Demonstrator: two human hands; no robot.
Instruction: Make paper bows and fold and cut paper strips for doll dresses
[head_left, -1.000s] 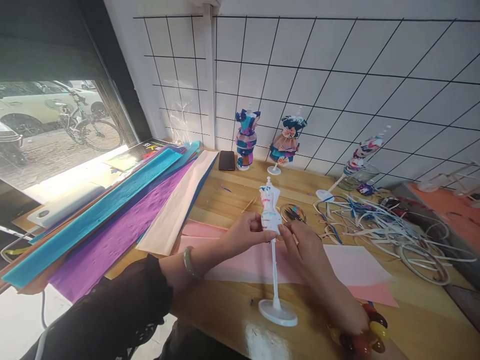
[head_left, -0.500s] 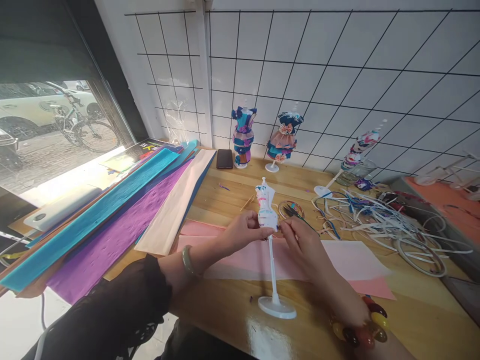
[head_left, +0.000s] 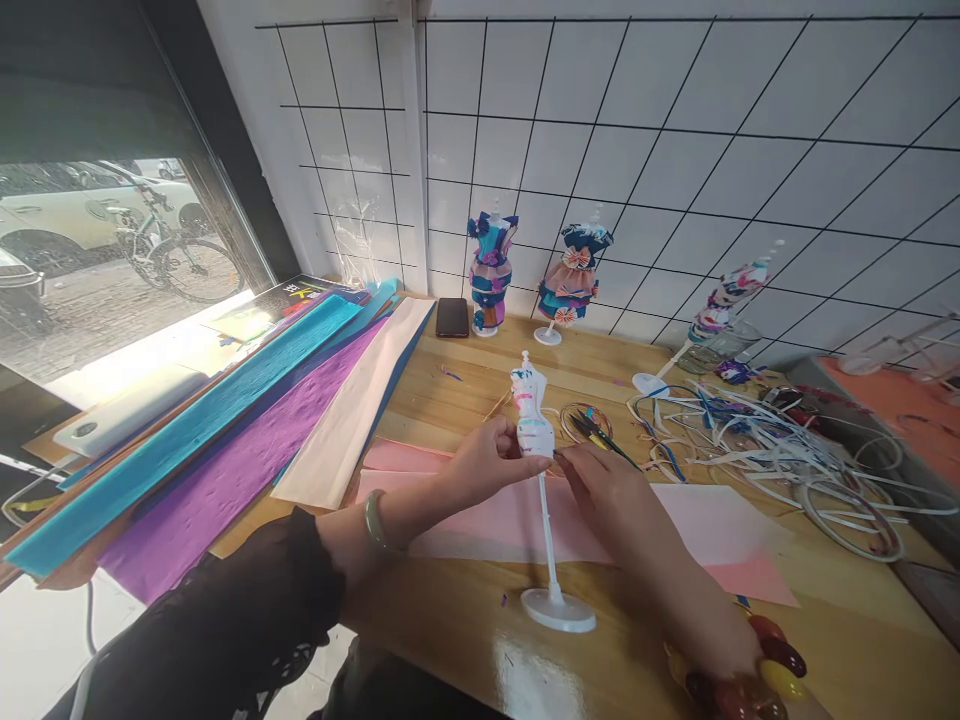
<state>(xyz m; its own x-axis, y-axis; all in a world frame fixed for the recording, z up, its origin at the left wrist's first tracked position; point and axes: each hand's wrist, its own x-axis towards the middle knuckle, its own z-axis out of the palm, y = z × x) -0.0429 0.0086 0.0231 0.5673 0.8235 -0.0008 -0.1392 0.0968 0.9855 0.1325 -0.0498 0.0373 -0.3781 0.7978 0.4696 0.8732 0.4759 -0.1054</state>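
Observation:
A small white mannequin (head_left: 534, 415), wrapped in whitish material with blue and pink marks, stands upright on a thin stem with a round white base (head_left: 559, 610). My left hand (head_left: 491, 460) grips its lower body from the left, the thumb across the front. At the right side of the hips, my right hand (head_left: 604, 480) has its fingertips pinched together; whatever sits between them is too small to make out. Beneath both hands lie pink paper sheets (head_left: 480, 515). Just behind the right hand are pliers (head_left: 596, 430) and a wire coil.
Long strips of blue crepe paper (head_left: 225, 400), purple paper (head_left: 247, 470) and cream paper (head_left: 352, 420) cover the left side. A phone (head_left: 452, 317) and dressed mannequins (head_left: 491, 275) stand near the wall. Tangled white strips (head_left: 750, 430) spread over the right, beside a glass jar (head_left: 720, 350).
My right hand has turned slightly, its fingers now lower and more folded at the mannequin's side. The left hand keeps its hold. The whole view has shifted a little.

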